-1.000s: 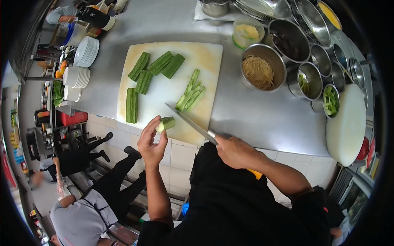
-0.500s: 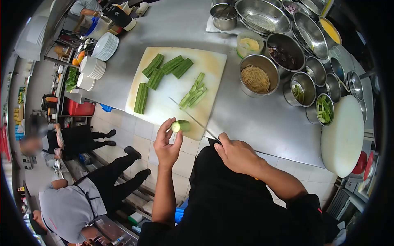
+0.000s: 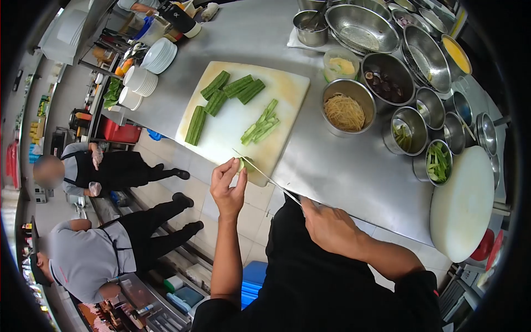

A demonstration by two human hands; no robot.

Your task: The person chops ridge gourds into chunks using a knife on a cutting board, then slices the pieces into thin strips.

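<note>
1. The left hand (image 3: 227, 193) has its thumb and fingers closed around a short green vegetable piece (image 3: 246, 164), with only a narrow opening filled by this piece, at the near edge of the cutting board (image 3: 221, 148).
2. The right hand (image 3: 332, 229) has its fingers curled closed around the handle of the knife (image 3: 268, 177); the blade points across the board edge and seems to touch the short piece, though this spot is small to see.
3. On the board lie five ridged green pieces (image 3: 195, 125) and, to their right, a group of pale green strips (image 3: 260, 128).
4. On the counter (image 3: 310, 160), right of the board, stands a metal bowl of thin yellowish shreds (image 3: 344, 112).
</note>
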